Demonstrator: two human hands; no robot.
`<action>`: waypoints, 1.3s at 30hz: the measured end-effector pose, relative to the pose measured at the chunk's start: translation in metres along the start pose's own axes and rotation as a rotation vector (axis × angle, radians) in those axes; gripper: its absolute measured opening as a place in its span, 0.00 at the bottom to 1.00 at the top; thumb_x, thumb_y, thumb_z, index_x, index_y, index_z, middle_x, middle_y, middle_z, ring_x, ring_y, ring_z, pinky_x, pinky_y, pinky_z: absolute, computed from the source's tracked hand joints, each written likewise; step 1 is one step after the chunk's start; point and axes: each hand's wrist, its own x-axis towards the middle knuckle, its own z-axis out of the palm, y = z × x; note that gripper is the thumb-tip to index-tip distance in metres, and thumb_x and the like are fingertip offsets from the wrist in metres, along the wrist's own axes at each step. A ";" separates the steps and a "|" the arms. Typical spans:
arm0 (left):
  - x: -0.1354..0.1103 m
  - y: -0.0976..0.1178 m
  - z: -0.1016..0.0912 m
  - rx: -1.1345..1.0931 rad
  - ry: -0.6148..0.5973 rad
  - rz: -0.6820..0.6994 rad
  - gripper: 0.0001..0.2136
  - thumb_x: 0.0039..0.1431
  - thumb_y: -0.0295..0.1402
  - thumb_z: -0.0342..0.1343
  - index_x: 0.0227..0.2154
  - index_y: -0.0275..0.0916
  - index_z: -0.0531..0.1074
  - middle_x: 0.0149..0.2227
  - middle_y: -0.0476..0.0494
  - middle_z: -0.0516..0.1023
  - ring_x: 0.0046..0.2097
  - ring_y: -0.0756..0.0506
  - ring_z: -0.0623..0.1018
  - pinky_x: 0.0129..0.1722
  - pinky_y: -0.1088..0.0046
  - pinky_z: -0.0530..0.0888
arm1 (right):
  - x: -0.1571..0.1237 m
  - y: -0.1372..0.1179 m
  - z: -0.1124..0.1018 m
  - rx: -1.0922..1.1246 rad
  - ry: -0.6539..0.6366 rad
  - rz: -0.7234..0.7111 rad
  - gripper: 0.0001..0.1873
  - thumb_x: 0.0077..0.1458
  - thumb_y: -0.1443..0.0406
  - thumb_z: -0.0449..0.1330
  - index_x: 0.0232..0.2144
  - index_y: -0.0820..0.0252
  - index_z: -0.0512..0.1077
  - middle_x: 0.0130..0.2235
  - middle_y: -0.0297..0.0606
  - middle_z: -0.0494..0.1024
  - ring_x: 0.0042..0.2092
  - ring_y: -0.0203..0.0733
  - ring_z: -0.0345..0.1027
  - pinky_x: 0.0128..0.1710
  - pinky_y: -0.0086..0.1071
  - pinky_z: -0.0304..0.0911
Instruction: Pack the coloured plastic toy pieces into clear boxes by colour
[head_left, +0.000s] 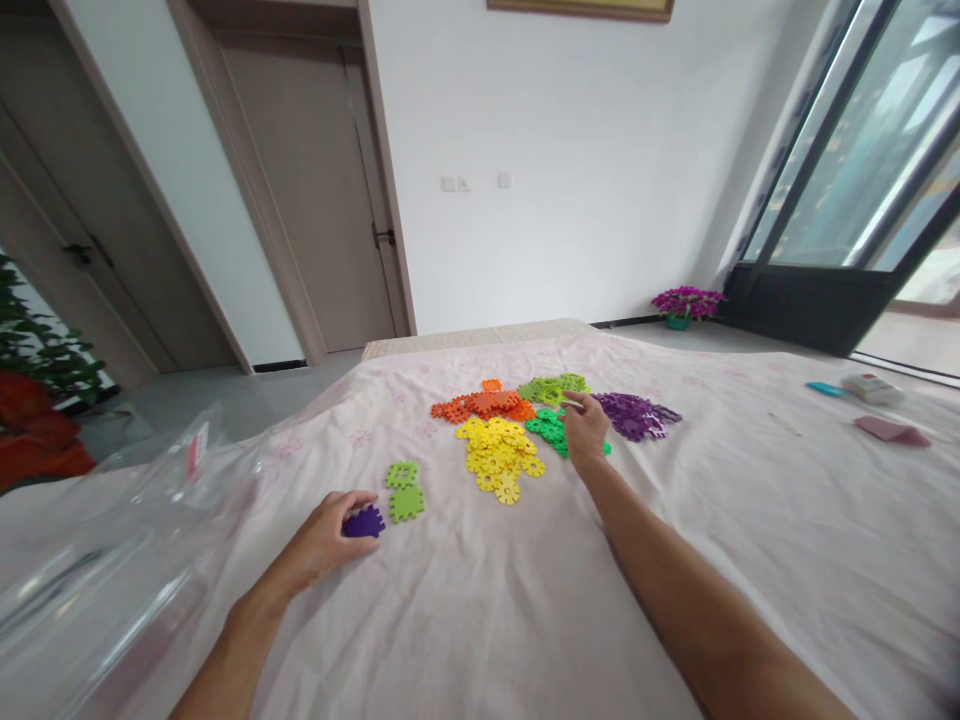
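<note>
My left hand [334,535] curls its thumb and fingers around the edges of a dark purple square interlocking piece [364,522] on the cloth. Right beside it lie two light green square pieces, one solid [406,503] and one with a cut-out middle [402,474]. My right hand [586,428] is stretched forward over the piles, its fingertips at the near edge of the light green pile [555,388]. Its fingers look slightly apart, with no piece visible between them. Beneath and beside that hand is a green pile [547,428]; a purple pile [634,415] lies to its right.
Yellow flower-shaped discs [495,455] and orange pieces [480,404] are heaped left of my right hand. A clear plastic bag [150,560] rests at the left. On the far right of the cloth [750,520] are a pink item [891,431], a packet [871,388] and a blue object [826,389].
</note>
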 end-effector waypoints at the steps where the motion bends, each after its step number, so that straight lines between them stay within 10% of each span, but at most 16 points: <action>1: -0.001 0.000 -0.002 -0.008 -0.022 0.012 0.27 0.38 0.35 0.64 0.47 0.40 0.75 0.46 0.40 0.76 0.48 0.40 0.77 0.49 0.65 0.73 | -0.007 -0.006 0.004 -0.013 -0.037 -0.037 0.20 0.46 0.67 0.51 0.41 0.63 0.75 0.37 0.42 0.77 0.37 0.42 0.73 0.35 0.35 0.71; 11: -0.006 0.025 0.010 -0.116 0.043 0.048 0.31 0.42 0.31 0.62 0.54 0.40 0.66 0.40 0.45 0.75 0.41 0.45 0.77 0.44 0.67 0.75 | -0.107 -0.074 0.042 -0.013 -0.728 -0.380 0.15 0.48 0.72 0.53 0.34 0.58 0.77 0.35 0.37 0.79 0.36 0.38 0.71 0.39 0.32 0.66; 16: -0.011 0.054 0.035 -0.099 0.103 0.200 0.33 0.45 0.31 0.62 0.57 0.42 0.63 0.45 0.42 0.76 0.46 0.43 0.77 0.45 0.67 0.74 | -0.153 -0.093 0.042 0.040 -1.234 -0.081 0.18 0.57 0.60 0.57 0.48 0.57 0.75 0.30 0.34 0.78 0.27 0.34 0.71 0.26 0.26 0.63; 19: -0.014 0.065 0.051 -0.085 0.148 0.265 0.30 0.47 0.31 0.61 0.56 0.41 0.64 0.47 0.41 0.75 0.48 0.43 0.77 0.46 0.67 0.74 | -0.164 -0.095 0.040 0.061 -1.323 0.024 0.15 0.54 0.62 0.59 0.43 0.58 0.76 0.25 0.30 0.76 0.24 0.32 0.68 0.22 0.23 0.60; 25: -0.012 0.057 0.060 -0.034 0.181 0.324 0.28 0.51 0.32 0.59 0.57 0.43 0.63 0.51 0.41 0.74 0.53 0.42 0.75 0.49 0.66 0.74 | -0.147 -0.083 0.047 0.073 -1.157 0.179 0.09 0.47 0.67 0.60 0.34 0.60 0.75 0.20 0.27 0.72 0.20 0.29 0.63 0.18 0.21 0.55; 39: 0.001 -0.009 0.028 0.336 0.331 0.110 0.15 0.58 0.34 0.48 0.45 0.40 0.73 0.46 0.43 0.76 0.49 0.43 0.75 0.53 0.65 0.70 | 0.000 -0.010 0.000 0.357 -0.012 0.333 0.15 0.40 0.63 0.65 0.33 0.63 0.71 0.24 0.28 0.72 0.24 0.32 0.67 0.20 0.24 0.64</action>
